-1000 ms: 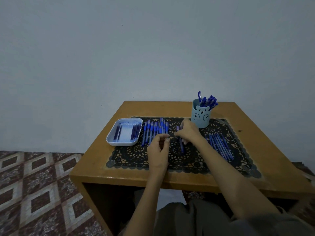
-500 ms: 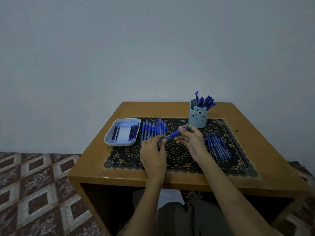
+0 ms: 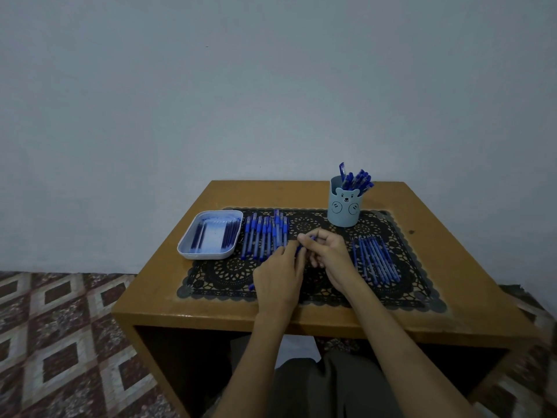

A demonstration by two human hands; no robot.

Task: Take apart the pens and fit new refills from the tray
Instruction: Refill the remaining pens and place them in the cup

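Both hands meet over the middle of the black lace mat [image 3: 229,276] and hold one blue pen [image 3: 301,248] between them. My left hand [image 3: 278,277] grips its lower part, and my right hand [image 3: 330,254] pinches its upper end with fingers and thumb. Most of the pen is hidden by the fingers. A row of blue pens [image 3: 265,233] lies left of the hands. The pale blue tray [image 3: 187,245] at the mat's left end holds dark refills [image 3: 230,235].
A light blue bear-faced cup [image 3: 343,208] full of blue pens stands at the back of the wooden table [image 3: 452,242]. Another group of blue pens [image 3: 376,260] lies on the mat to the right. A patterned tile floor lies left of the table.
My right hand lifted a pen from the mat and brought it to my left hand. Both hands now hold it, drawn slightly closer to me.
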